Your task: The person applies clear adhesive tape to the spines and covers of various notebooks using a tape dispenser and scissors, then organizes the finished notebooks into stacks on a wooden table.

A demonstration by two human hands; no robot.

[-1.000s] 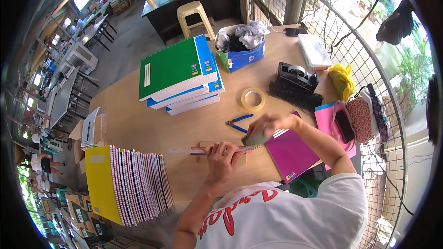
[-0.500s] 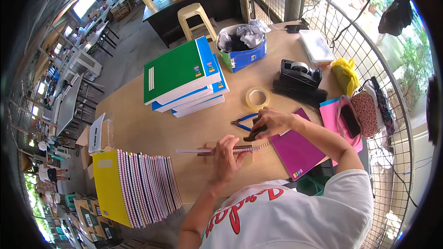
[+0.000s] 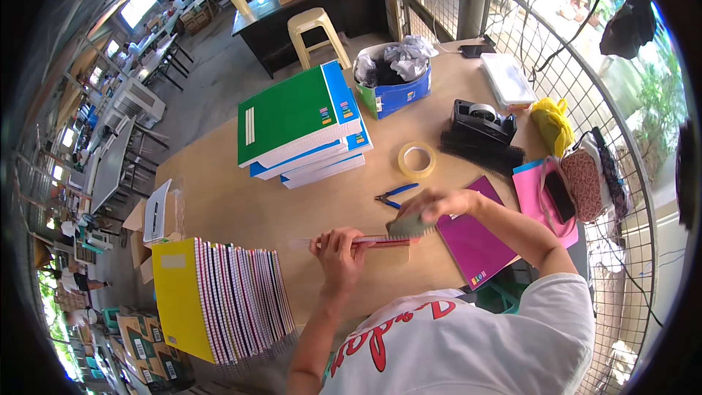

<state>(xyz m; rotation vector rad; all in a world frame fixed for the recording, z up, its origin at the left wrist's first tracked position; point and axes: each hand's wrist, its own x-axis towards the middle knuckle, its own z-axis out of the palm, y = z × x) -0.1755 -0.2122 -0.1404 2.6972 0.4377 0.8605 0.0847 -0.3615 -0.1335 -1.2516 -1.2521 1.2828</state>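
Observation:
My left hand (image 3: 341,254) is closed over a long, narrow reddish strip (image 3: 384,243) lying on a light wooden piece near the table's front edge. A pale, thin end sticks out to the left of the fingers. My right hand (image 3: 437,206), smeared by motion, is closed on a grey-green block (image 3: 411,226) pressed at the strip's right end. Just beyond it lie blue-handled pliers (image 3: 398,194). A purple spiral notebook (image 3: 475,230) lies beneath my right forearm. The exact kind of strip and block cannot be made out.
Green and blue notebooks (image 3: 289,113) are stacked at the far left. A row of spiral notebooks (image 3: 245,300) with a yellow cover stands near left. Beyond the pliers are a tape roll (image 3: 417,159), a black tape dispenser (image 3: 482,123), black coils (image 3: 482,152) and a blue-green box (image 3: 398,95).
My left hand has slid left along the strip. My right hand has brought the block nearer, onto the strip's right end, where a loose coil showed earlier.

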